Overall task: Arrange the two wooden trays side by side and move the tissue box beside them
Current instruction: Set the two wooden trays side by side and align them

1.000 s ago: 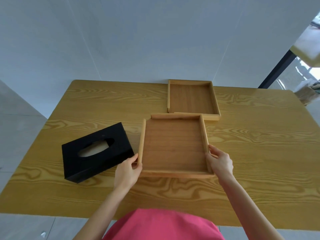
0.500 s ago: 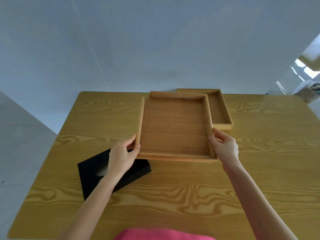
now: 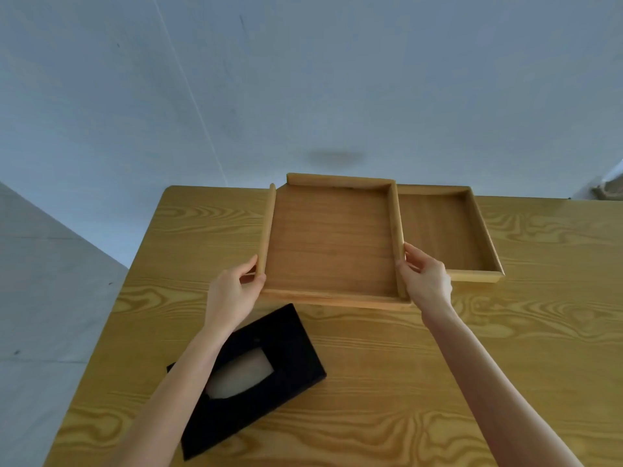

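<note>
Hands: left hand (image 3: pixel 232 294), right hand (image 3: pixel 425 281) grasping near tray (image 3: pixel 330 244) side rails, long axis near-far, overlapping far tray (image 3: pixel 448 230) left edge; tissue box (image 3: pixel 256 375) near-left, diagonal.

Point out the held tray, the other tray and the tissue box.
held tray (image 3: pixel 330 241), head view, bare floor.
other tray (image 3: pixel 438 230), head view, bare floor.
tissue box (image 3: pixel 290 345), head view, black top face.

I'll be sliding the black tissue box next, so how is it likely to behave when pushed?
The tissue box lies flat and low on the table, so it probably slides rather than tips. Its walls look stiff. It is likely light for its size, so a push off-centre may turn it.
</note>
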Demonstrator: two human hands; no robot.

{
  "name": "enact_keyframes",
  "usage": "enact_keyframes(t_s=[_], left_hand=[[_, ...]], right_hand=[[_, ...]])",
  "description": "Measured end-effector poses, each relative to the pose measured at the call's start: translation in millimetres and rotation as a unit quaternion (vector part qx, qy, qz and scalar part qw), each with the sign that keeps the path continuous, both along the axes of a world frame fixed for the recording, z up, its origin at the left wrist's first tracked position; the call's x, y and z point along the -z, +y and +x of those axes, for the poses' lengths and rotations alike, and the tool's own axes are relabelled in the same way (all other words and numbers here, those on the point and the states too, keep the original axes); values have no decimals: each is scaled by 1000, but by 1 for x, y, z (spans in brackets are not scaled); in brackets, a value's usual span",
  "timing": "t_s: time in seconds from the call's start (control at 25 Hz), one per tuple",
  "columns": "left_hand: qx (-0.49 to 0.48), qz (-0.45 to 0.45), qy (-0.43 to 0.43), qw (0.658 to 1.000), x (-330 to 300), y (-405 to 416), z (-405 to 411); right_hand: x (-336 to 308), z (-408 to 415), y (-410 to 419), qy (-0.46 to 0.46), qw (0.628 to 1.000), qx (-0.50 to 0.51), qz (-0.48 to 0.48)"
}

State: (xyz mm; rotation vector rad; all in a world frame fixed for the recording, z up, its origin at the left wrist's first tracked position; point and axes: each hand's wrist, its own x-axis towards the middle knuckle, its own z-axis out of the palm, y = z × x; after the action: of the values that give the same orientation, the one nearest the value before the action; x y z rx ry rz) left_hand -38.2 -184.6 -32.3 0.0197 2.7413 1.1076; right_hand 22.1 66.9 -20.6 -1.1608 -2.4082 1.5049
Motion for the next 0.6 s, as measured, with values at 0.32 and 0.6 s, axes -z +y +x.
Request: enact_keyframes(t_s=[0.32,0.6], left_hand=[[-40,32,-79,996,28,2,-34],[-77,29,-121,989,52,-10,-45]], right_hand=[[27,-47,1,-35,999,-20,17],[54,-71,-10,-52,997,-61,20]])
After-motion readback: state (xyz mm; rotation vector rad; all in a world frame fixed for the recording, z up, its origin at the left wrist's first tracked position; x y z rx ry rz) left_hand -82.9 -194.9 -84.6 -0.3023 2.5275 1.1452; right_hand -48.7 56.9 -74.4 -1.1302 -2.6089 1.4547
